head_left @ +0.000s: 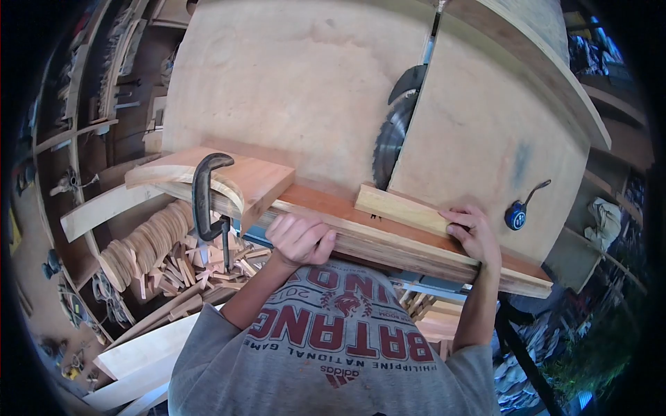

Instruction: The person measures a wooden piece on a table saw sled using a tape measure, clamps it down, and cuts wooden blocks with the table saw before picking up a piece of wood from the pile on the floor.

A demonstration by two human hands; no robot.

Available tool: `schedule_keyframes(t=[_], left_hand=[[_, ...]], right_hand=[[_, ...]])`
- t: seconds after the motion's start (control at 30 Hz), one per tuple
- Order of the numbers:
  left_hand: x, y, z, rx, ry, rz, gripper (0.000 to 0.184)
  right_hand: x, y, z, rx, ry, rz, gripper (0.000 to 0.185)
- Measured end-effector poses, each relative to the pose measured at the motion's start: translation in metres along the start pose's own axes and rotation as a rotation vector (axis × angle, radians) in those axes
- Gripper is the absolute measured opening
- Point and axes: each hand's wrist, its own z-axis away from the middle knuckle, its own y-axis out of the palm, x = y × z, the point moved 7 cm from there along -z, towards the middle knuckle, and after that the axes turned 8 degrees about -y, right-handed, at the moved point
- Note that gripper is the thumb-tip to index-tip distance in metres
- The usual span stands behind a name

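A pale strip of wood lies on the saw table, one end close to the circular saw blade. My right hand grips its right end between thumb and fingers. My left hand is closed, its fingers curled against the front edge of a long wooden board along the table's near side. A black C-clamp holds a thick curved wood block at the board's left end. Whether the blade is spinning, I cannot tell.
A blue tape measure sits on the table at the right. A long plank stands along the far right side. Stacked curved wood pieces and offcuts lie below left. Shelves stand further left.
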Motion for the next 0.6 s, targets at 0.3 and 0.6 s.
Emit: schedule_keyframes(t=[0.3,0.6], left_hand=[[0.0009,0.0027,0.0026,0.021,-0.009,0.007,0.014],[0.0004,0.0047,0.0039,0.037,0.003,0.008,0.013]], right_hand=[[-0.0096,-0.0003,0.0008,-0.021,0.015,0.002,0.037],[-0.0074,-0.0034,0.0007,0.025,0.021,0.039,0.036]])
